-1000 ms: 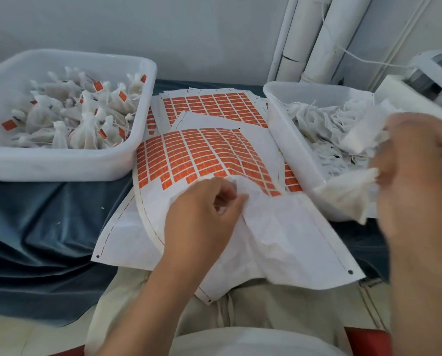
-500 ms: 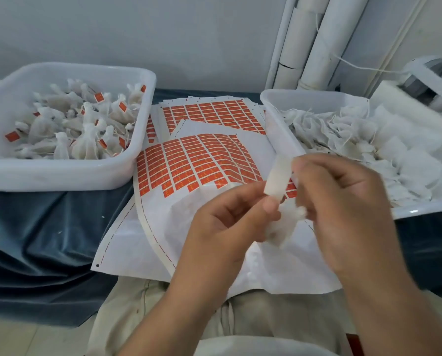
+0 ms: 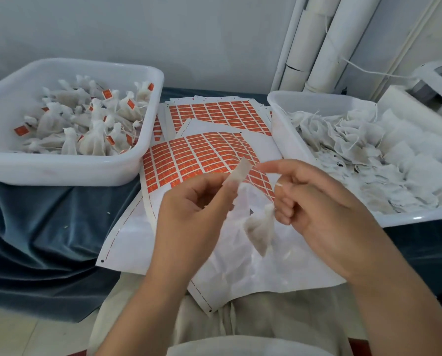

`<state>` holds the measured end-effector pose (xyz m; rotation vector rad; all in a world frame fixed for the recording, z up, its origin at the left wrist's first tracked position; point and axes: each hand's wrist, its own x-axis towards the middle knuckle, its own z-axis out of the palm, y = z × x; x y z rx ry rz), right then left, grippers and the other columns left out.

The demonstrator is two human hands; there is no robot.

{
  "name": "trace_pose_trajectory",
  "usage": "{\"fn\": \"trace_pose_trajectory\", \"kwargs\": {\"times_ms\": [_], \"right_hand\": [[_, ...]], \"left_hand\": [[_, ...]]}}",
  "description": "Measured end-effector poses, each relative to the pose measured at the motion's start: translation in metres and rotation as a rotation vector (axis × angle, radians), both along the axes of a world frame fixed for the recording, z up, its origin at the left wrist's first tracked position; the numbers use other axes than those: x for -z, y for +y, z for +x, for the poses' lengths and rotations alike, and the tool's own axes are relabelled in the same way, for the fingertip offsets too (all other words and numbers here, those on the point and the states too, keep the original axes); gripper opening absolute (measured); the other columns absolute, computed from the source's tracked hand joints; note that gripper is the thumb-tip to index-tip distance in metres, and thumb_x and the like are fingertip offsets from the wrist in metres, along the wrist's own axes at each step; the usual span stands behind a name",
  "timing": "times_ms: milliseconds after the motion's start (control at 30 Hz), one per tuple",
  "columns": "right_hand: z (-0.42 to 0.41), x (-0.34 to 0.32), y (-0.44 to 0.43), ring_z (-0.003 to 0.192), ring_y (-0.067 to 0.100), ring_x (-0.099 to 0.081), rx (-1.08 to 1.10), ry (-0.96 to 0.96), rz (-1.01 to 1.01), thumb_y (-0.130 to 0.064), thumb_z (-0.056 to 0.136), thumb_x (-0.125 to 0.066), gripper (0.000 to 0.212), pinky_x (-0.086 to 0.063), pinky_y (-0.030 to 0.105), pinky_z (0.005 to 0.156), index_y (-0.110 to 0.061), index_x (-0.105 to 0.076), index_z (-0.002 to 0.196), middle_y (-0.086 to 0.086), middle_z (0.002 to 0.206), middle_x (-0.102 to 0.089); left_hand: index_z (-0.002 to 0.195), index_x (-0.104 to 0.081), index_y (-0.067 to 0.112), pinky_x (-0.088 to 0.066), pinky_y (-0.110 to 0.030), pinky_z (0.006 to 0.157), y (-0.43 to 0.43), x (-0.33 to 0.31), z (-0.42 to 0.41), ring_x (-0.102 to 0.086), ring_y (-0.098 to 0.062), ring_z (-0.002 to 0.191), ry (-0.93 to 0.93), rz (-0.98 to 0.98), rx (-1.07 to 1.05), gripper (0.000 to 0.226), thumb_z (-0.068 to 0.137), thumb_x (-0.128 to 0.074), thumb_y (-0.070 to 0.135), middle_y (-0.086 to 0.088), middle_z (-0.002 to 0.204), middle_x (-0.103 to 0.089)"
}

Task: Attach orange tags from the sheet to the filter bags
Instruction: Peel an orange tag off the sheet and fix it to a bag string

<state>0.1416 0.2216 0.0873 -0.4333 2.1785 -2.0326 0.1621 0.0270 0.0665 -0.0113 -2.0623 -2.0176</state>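
Tag and filter bag held above the sheet.
The left tub (image 3: 73, 173) holds tagged bags. My left hand (image 3: 196, 209) pinches one tag (image 3: 238, 173), pale side showing, over the sheet of orange tags (image 3: 202, 155). My right hand (image 3: 317, 209), fingers curled, holds a filter bag (image 3: 259, 227) hanging by its top. The right tub (image 3: 317, 100) holds untagged bags.

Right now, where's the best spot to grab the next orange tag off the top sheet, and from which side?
Take a tag in the nearest row of the top sheet, like this orange tag, by its near edge, coming from your own side. That row borders bare backing, so its edge probably lifts with a fingernail; tags farther back are hemmed in by neighbours.
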Motion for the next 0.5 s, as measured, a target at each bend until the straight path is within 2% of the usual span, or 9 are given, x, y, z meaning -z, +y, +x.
{"fn": "trace_pose_trajectory", "kwargs": {"times_ms": [100,167,300,400,500], "right_hand": [[0.009,-0.009,0.005,0.073,0.015,-0.067,-0.097,0.146,0.185,-0.025,0.099,-0.057,0.03,-0.056,0.022,0.074,-0.034,-0.073,0.123,-0.001,0.083,-0.068],[0.014,-0.014,0.003,0.077,0.019,-0.073,-0.128,0.213,0.228,-0.024,0.101,-0.061,0.028,-0.058,0.021,0.075,-0.036,-0.073,0.122,0.004,0.092,-0.074],[0.016,-0.014,-0.006,0.074,0.021,-0.07,-0.073,0.155,0.046,-0.012,0.101,-0.06,0.028,-0.058,0.025,0.073,-0.03,-0.077,0.114,0.006,0.085,-0.072],[0.017,-0.016,-0.011,0.074,0.022,-0.07,-0.09,0.077,-0.092,-0.017,0.098,-0.064,0.024,-0.059,0.028,0.072,-0.026,-0.076,0.115,0.006,0.083,-0.072],[0.022,-0.021,-0.011,0.082,0.022,-0.075,-0.15,0.14,0.01,-0.019,0.098,-0.063,0.028,-0.061,0.029,0.071,-0.028,-0.072,0.122,0.007,0.089,-0.076]], "left_hand": [[0.089,-0.078,0.042,-0.055,-0.011,0.066,-0.01,0.002,-0.005,-0.073,-0.004,0.081,0.021,-0.241,0.052,0.013,0.097,-0.069,0.038,0.022,0.082,-0.075],[0.093,-0.078,0.039,-0.054,-0.011,0.066,-0.014,0.003,-0.007,-0.073,-0.004,0.08,0.034,-0.295,0.086,0.013,0.099,-0.067,0.035,0.022,0.083,-0.076],[0.105,-0.073,0.021,-0.062,-0.024,0.082,-0.01,0.006,-0.011,-0.076,-0.009,0.092,-0.036,-0.13,0.182,0.017,0.106,-0.057,0.023,0.011,0.095,-0.079],[0.105,-0.072,0.015,-0.063,-0.031,0.086,-0.003,0.008,-0.009,-0.077,-0.013,0.093,-0.046,-0.093,0.241,0.017,0.107,-0.055,0.017,0.007,0.096,-0.079],[0.099,-0.076,0.017,-0.056,-0.019,0.073,-0.004,0.008,-0.006,-0.073,-0.011,0.078,0.105,-0.221,0.321,0.015,0.104,-0.062,0.015,0.01,0.084,-0.076]]}}
